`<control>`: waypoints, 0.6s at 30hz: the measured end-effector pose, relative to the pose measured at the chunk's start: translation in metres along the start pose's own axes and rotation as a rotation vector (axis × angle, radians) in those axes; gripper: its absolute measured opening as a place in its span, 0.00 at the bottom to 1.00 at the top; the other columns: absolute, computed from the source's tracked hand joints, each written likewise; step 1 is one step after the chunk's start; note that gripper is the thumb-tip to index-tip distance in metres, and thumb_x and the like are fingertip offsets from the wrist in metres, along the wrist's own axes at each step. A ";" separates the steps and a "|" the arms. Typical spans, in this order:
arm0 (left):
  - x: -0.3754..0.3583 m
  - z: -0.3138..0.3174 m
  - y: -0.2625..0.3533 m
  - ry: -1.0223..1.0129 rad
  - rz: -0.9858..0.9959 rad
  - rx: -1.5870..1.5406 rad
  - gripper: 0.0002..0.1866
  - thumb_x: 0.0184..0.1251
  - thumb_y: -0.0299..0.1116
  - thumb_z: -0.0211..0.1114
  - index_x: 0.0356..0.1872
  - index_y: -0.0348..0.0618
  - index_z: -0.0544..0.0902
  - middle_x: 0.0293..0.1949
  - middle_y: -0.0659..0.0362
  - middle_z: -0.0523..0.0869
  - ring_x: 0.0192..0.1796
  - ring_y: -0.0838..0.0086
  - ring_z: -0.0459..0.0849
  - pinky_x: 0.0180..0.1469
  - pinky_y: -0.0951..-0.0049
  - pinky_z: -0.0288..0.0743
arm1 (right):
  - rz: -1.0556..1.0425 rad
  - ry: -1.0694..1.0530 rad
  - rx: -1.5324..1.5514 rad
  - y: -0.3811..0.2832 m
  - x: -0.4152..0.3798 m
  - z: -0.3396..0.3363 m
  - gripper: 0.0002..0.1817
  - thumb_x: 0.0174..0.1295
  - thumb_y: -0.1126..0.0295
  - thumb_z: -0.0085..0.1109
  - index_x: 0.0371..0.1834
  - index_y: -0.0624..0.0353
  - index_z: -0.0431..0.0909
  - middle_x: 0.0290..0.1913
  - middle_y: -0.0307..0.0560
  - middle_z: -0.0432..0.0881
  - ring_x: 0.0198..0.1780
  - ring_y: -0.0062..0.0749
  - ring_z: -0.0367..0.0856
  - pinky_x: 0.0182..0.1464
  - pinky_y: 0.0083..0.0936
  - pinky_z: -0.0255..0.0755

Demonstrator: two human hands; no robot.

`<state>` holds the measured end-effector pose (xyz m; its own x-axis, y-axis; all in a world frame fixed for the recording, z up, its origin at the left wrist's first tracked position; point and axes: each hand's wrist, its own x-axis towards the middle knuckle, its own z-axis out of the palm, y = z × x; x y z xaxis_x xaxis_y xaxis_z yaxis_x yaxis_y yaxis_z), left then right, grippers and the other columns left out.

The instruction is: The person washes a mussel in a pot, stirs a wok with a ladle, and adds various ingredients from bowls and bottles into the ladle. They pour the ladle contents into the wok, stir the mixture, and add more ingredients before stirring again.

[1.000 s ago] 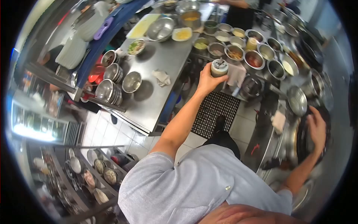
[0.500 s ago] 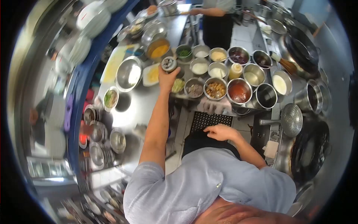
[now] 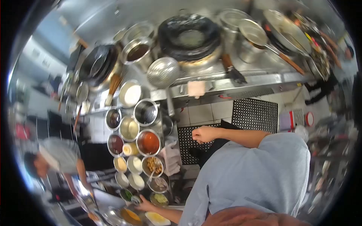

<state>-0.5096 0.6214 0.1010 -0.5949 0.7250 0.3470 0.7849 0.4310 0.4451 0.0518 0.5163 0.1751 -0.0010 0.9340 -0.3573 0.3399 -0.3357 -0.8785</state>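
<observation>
My left hand is at the lower end of the row of containers, with its fingers around a small round jar with a greyish top. Close by are a pot of chopped greens, a bowl of pale green chopped vegetable, a pot of yellow-orange liquid and a white dish with something yellow. My right hand hangs in front of my body above the floor mat, its fingers curled in and nothing visible in them.
Steel pots with red sauce, brown chunks and white contents crowd the counter. A perforated ladle lies by the stove edge; a black wok sits behind it. Another person stands across at left.
The view has swung to the right, bringing the stove to the top and the containers to the left. My left hand stays at the jar. My right hand's fingers have curled in more.
</observation>
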 end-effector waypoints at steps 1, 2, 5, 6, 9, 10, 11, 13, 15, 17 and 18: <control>0.000 0.004 -0.004 0.208 0.131 0.202 0.41 0.61 0.48 0.74 0.65 0.27 0.68 0.55 0.39 0.80 0.56 0.49 0.80 0.63 0.59 0.72 | -0.034 0.069 0.033 0.003 -0.014 -0.001 0.12 0.69 0.69 0.48 0.47 0.58 0.81 0.30 0.46 0.86 0.32 0.35 0.85 0.39 0.31 0.78; -0.014 -0.012 0.041 0.202 0.179 0.171 0.41 0.61 0.48 0.74 0.65 0.27 0.68 0.55 0.39 0.80 0.56 0.49 0.80 0.63 0.59 0.72 | -0.071 0.102 0.013 0.010 -0.025 -0.002 0.13 0.66 0.72 0.47 0.48 0.58 0.81 0.32 0.47 0.87 0.35 0.35 0.86 0.40 0.31 0.78; -0.052 -0.056 0.156 0.042 0.349 -0.355 0.19 0.76 0.40 0.58 0.54 0.33 0.80 0.47 0.44 0.85 0.44 0.54 0.85 0.49 0.61 0.78 | -0.088 0.134 0.050 0.035 -0.055 -0.015 0.16 0.62 0.76 0.46 0.48 0.58 0.81 0.34 0.48 0.87 0.35 0.36 0.86 0.41 0.32 0.78; -0.073 -0.060 0.193 -0.179 0.384 -0.476 0.17 0.76 0.38 0.58 0.50 0.32 0.81 0.47 0.44 0.85 0.44 0.55 0.85 0.48 0.62 0.78 | -0.073 0.097 0.089 0.045 -0.066 -0.022 0.17 0.59 0.77 0.45 0.48 0.58 0.82 0.34 0.48 0.87 0.34 0.37 0.86 0.40 0.32 0.78; -0.170 -0.066 0.335 -0.601 0.767 -0.652 0.11 0.74 0.31 0.57 0.42 0.31 0.81 0.45 0.45 0.85 0.45 0.58 0.84 0.50 0.63 0.77 | -0.371 0.315 0.057 0.088 -0.105 -0.042 0.21 0.55 0.80 0.42 0.48 0.58 0.82 0.38 0.50 0.87 0.39 0.39 0.86 0.45 0.33 0.77; -0.213 -0.073 0.381 -0.698 0.948 -0.750 0.09 0.73 0.28 0.57 0.41 0.31 0.80 0.46 0.45 0.85 0.46 0.59 0.84 0.51 0.63 0.76 | -0.187 0.242 0.181 0.104 -0.122 -0.054 0.23 0.52 0.81 0.41 0.46 0.58 0.83 0.41 0.49 0.87 0.45 0.41 0.84 0.51 0.34 0.75; -0.262 -0.085 0.421 -0.799 1.125 -0.843 0.07 0.72 0.26 0.57 0.40 0.32 0.80 0.46 0.45 0.86 0.46 0.59 0.84 0.51 0.63 0.76 | -0.177 0.281 0.182 0.124 -0.149 -0.068 0.23 0.52 0.81 0.41 0.46 0.58 0.83 0.41 0.49 0.87 0.45 0.41 0.84 0.51 0.34 0.75; -0.363 -0.112 0.479 -1.024 1.358 -0.936 0.06 0.70 0.23 0.57 0.41 0.35 0.81 0.48 0.47 0.86 0.48 0.59 0.85 0.52 0.63 0.77 | -0.231 0.556 0.225 0.164 -0.205 -0.086 0.24 0.50 0.82 0.40 0.45 0.56 0.83 0.38 0.49 0.87 0.39 0.41 0.84 0.46 0.34 0.76; -0.451 -0.121 0.508 -1.368 1.463 -0.777 0.05 0.70 0.24 0.59 0.41 0.37 0.82 0.51 0.49 0.86 0.51 0.60 0.85 0.52 0.65 0.77 | -0.004 0.750 0.371 0.232 -0.270 -0.107 0.21 0.52 0.81 0.42 0.43 0.58 0.84 0.34 0.50 0.85 0.30 0.35 0.82 0.35 0.32 0.75; -0.534 -0.154 0.530 -1.563 1.610 -0.780 0.04 0.69 0.26 0.61 0.40 0.38 0.82 0.51 0.51 0.86 0.53 0.62 0.85 0.48 0.68 0.79 | 0.293 0.952 0.482 0.283 -0.354 -0.125 0.19 0.53 0.81 0.43 0.42 0.59 0.84 0.36 0.51 0.85 0.35 0.33 0.82 0.40 0.28 0.74; -0.567 -0.174 0.540 -1.654 1.653 -0.751 0.04 0.69 0.28 0.63 0.39 0.38 0.83 0.51 0.52 0.87 0.51 0.65 0.86 0.43 0.70 0.80 | 0.363 1.148 0.493 0.288 -0.398 -0.142 0.18 0.53 0.82 0.43 0.41 0.59 0.84 0.39 0.51 0.86 0.43 0.33 0.83 0.48 0.23 0.74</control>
<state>0.2214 0.3493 0.2878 0.9936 -0.0673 0.0907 -0.1129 -0.5667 0.8161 0.2839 0.0655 0.1090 0.9014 0.2690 -0.3392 -0.2286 -0.3695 -0.9007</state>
